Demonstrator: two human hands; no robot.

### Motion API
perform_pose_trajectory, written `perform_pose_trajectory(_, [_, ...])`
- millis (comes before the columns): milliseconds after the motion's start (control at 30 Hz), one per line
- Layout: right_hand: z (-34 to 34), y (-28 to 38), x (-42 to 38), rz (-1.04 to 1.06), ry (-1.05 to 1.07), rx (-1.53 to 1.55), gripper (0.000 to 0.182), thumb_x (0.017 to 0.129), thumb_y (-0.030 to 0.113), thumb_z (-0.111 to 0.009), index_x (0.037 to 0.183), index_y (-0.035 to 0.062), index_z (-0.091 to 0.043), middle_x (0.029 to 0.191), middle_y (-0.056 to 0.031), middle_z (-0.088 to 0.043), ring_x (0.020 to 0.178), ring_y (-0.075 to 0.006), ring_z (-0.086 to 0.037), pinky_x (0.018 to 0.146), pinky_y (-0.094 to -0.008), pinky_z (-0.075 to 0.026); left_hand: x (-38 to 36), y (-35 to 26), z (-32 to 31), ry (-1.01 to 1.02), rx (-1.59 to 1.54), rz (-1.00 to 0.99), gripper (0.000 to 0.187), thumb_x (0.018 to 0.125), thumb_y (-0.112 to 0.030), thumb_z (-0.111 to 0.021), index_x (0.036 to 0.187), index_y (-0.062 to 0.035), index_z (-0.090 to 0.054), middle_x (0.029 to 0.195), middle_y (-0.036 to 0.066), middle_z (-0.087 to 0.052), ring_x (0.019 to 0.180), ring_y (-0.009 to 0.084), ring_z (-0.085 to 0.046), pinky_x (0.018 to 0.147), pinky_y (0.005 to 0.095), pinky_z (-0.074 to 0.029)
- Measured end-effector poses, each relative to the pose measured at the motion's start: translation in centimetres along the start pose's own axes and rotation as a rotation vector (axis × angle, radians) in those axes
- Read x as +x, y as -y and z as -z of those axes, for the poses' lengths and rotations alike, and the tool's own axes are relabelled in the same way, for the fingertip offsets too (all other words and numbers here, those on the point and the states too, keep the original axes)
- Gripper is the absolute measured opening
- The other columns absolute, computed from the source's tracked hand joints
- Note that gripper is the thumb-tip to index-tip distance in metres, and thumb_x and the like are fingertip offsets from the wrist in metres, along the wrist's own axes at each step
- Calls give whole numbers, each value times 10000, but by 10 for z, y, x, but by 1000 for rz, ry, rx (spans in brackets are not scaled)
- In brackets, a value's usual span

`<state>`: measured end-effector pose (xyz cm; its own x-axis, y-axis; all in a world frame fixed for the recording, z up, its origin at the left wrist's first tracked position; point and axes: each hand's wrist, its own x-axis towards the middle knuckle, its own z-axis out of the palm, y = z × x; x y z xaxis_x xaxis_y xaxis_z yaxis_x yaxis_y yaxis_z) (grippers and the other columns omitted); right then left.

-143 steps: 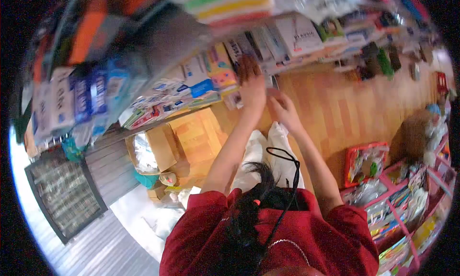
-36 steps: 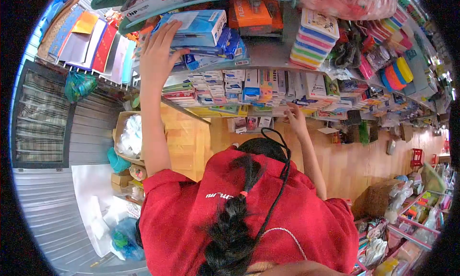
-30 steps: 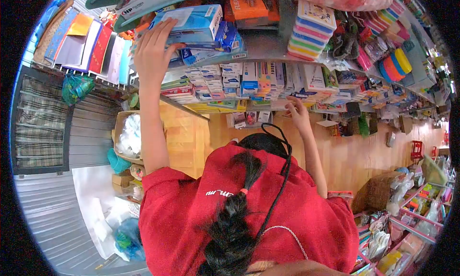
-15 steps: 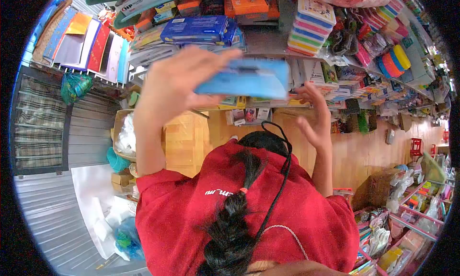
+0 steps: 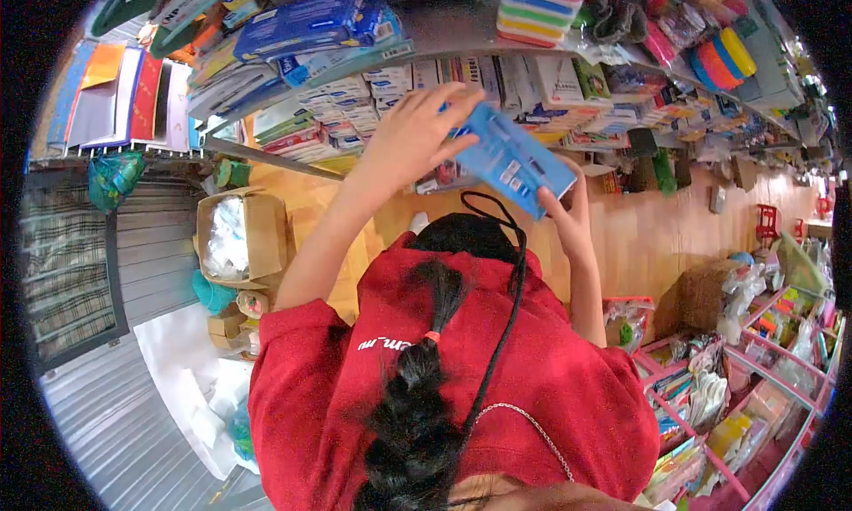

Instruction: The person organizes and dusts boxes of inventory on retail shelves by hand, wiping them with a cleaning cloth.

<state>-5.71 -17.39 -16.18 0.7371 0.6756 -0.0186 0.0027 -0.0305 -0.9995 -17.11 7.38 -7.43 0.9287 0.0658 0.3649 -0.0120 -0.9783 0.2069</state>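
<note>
A light-blue flat box (image 5: 510,161) with a barcode label on its face is tilted between my two hands, in front of the shelf. My left hand (image 5: 426,129) grips its upper left end, fingers over the top edge and thumb on the near side. At the lower right end, my right hand (image 5: 568,205) has its thumb on the face, with the other fingers partly hidden behind the box. Just beyond the box, white boxes (image 5: 342,107) and upright books (image 5: 559,78) fill a lower shelf.
Dark blue packs (image 5: 306,23) lie on the upper shelf, beside a stack of coloured-edged boxes (image 5: 543,10). An open cardboard box (image 5: 266,236) with plastic stands on the floor at left. Pink-framed racks of goods (image 5: 737,369) are at lower right.
The light-blue box has turned from level to slanting down to the right. My right hand, open and apart from it before, now holds its end. The shelves have shifted in view.
</note>
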Motion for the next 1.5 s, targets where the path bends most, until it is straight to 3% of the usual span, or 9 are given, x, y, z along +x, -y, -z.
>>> perform_pose_trajectory(67, [-3,-13,4,-261,-141,241,557,847,209,-649,1294,78,-344,1165,-112,-510,1018,-214,-553,797,-335,-511,-10,10,-34,77,-42,106,531,850,-310,-583,1319,-123,-420,1290,120,-452,1147,310,-484,942,422,-426])
perform_pose_trajectory(100, [-10,-25,13,-203,-217,403,473,870,212,-638,1232,60,-375,1152,-77,-514,857,-160,-593,616,-274,-513,-16,17,-55,127,-54,151,542,870,-313,-559,1349,-126,-386,1325,120,-421,1178,321,-458,964,431,-411])
perform_pose_trajectory(200, [-13,-79,45,-229,-300,376,484,864,232,-650,1210,63,-355,1094,-76,-522,829,-164,-585,585,-285,-516,-17,22,-84,263,-24,209,550,901,-295,-512,1377,-83,-336,1429,145,-310,1284,326,-358,1050,447,-326])
perform_pose_trajectory(600, [-80,-120,153,-409,-369,632,488,923,316,-551,1251,68,-288,1019,-132,-554,916,-209,-601,762,-347,-537,-17,42,-127,206,63,169,483,890,-303,-514,1294,-46,-451,1442,189,-292,1341,317,-286,1104,459,-224])
perform_pose_trajectory(833, [-69,-159,173,-126,-253,180,494,935,313,-528,1244,43,-254,1003,-151,-588,786,-218,-645,686,-329,-536,-24,37,-128,153,-83,204,467,884,-267,-527,1314,-105,-445,1429,184,-311,1331,317,-305,1089,481,-244])
perform_pose_trajectory(1033, [-63,-168,176,-257,-218,143,836,802,444,-684,1341,43,-188,921,-103,-614,675,-173,-622,535,-289,-487,-32,34,-121,140,-243,183,388,900,-274,-511,1264,-139,-513,1442,136,-313,1282,338,-361,1067,458,-280])
perform_pose_trajectory(1133, [-61,-169,177,-266,-220,121,913,775,471,-702,1353,40,-140,900,-107,-621,611,-170,-615,493,-276,-470,-36,27,-96,21,-330,128,301,874,-203,-543,1164,-137,-587,1348,115,-436,1204,323,-450,1010,447,-358])
perform_pose_trajectory(1300, [-52,-167,146,-373,-177,97,583,850,410,-638,1234,73,-356,922,-82,-630,697,-157,-630,579,-283,-469,-34,27,5,-400,-172,87,235,786,-50,-611,999,-132,-667,1089,44,-624,1005,265,-591,900,413,-454])
perform_pose_trajectory(1500, [-29,-169,115,-386,-59,142,340,895,310,-596,1147,93,-520,917,-69,-628,717,-144,-618,579,-267,-464,-24,81,86,-726,290,109,294,769,-165,-681,1061,-141,-652,1138,17,-601,998,261,-572,865,387,-454])
